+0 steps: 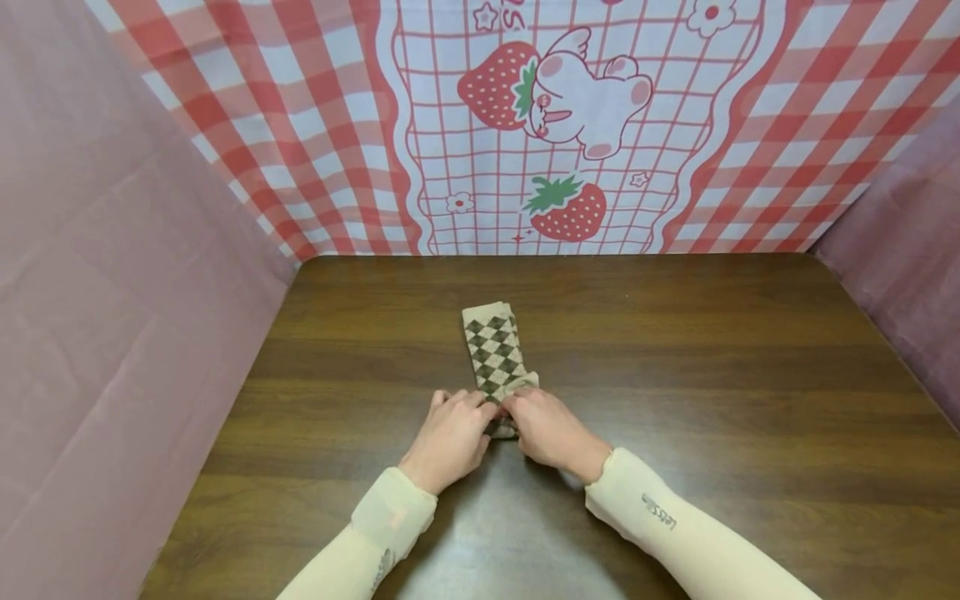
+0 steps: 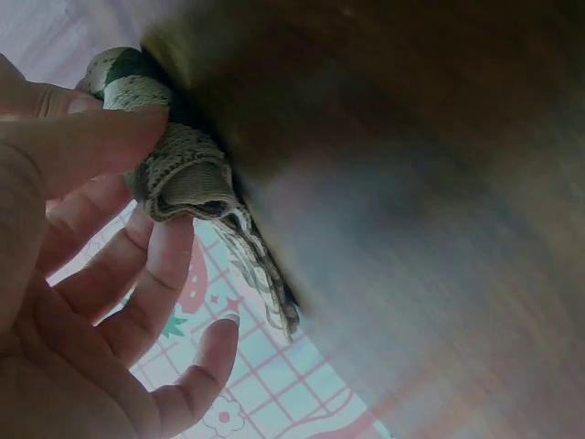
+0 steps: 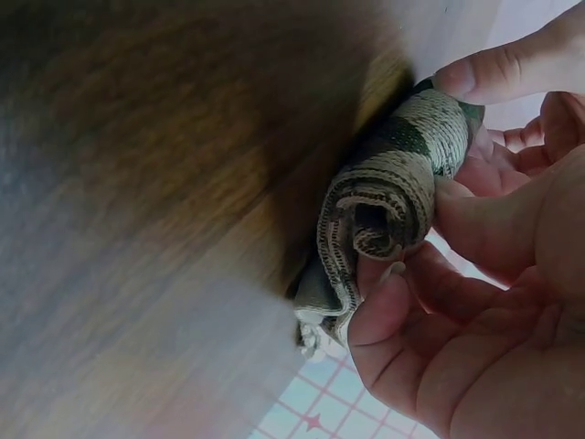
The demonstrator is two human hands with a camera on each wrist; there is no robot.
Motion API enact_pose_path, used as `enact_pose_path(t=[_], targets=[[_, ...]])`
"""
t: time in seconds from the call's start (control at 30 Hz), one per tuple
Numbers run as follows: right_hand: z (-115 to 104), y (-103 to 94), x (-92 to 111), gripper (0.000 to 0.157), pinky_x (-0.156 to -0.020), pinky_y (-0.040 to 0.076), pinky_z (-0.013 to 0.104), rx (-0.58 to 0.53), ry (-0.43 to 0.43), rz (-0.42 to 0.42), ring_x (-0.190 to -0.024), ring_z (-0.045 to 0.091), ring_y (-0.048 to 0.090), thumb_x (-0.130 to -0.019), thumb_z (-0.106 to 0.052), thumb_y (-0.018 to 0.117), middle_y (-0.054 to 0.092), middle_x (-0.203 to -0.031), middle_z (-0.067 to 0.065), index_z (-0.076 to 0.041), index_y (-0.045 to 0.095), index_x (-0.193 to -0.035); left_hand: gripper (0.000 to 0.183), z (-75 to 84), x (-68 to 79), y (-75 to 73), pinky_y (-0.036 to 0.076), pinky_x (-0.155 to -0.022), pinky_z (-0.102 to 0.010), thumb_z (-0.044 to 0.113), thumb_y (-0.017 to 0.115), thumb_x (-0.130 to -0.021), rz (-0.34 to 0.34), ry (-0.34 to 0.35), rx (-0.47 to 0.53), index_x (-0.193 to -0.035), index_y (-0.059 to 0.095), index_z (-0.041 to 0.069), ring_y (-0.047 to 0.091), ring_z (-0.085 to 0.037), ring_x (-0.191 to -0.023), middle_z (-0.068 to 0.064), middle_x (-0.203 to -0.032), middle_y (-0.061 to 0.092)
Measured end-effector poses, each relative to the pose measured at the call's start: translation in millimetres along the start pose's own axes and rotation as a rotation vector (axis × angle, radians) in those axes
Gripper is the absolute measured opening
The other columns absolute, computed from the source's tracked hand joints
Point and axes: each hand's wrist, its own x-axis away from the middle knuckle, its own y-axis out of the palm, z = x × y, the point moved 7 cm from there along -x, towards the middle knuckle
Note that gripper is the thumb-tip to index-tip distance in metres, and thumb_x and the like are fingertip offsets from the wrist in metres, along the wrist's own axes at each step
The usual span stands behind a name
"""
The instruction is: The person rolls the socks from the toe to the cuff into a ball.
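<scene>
Carrying the work: a brown wood-grain bench (image 1: 675, 358), its surface glossy near the person.
Checked curtain: a red-and-white gingham cloth (image 1: 315, 125) behind the bench's far edge, its middle panel printed with a white cartoon animal (image 1: 588, 104) and two strawberries (image 1: 567, 212).
Pink drapes: one cloth on the left (image 1: 135, 292) and another on the right (image 1: 900, 242), flanking the bench.
Cream sleeves: pale, long, running in from the near edge; dark lettering (image 1: 658, 510) marks the right one.
Left hand: this hand (image 1: 450, 433) pinches the near end of the sock, thumb on the roll and fingertips against its underside.
Right hand: this one (image 1: 551, 429) holds the same end between thumb and fingers, close beside the left.
Argyle sock: a cream and dark green diamond-patterned sock (image 1: 495, 354) at mid-bench, its flat length pointing toward the curtain; whether a second lies stacked with it cannot be told.
Rolled end: a snug coil (image 3: 402, 174) of knit layers, spiralled at its side, gripped by both hands.
Plain band: a cream strip (image 1: 483, 311) across the sock's far end.
</scene>
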Motion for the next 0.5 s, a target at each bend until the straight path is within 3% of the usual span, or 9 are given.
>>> enact_pose_path(t=[0.33,0.5], targets=[[1.3,-2.1,3.5,0.03,-0.076,0.053,0.04,-0.009,0.013,0.012,-0.083,0.026,0.064,-0.067,0.017,0.063,0.065,-0.088,0.009,-0.001,0.07,-0.089,0.016,-2.4,-4.7,-0.9,0.037,-0.07,-0.036,0.012,0.078,-0.08,-0.067,-0.028,0.058,-0.095,0.074,0.015,0.06,-0.019,-0.08,0.0,-0.09,0.066],[-6.7,-4.0,7.8,0.028,-0.068,0.053,0.042,0.081,-0.028,0.058,-0.082,0.026,0.063,-0.069,0.015,0.064,0.064,-0.088,0.009,-0.002,0.071,-0.091,0.015,-4.4,-4.7,0.1,0.037,-0.068,-0.036,0.011,0.078,-0.081,-0.093,-0.044,0.082,-0.095,0.074,0.016,0.059,-0.019,-0.079,0.0,-0.09,0.066]])
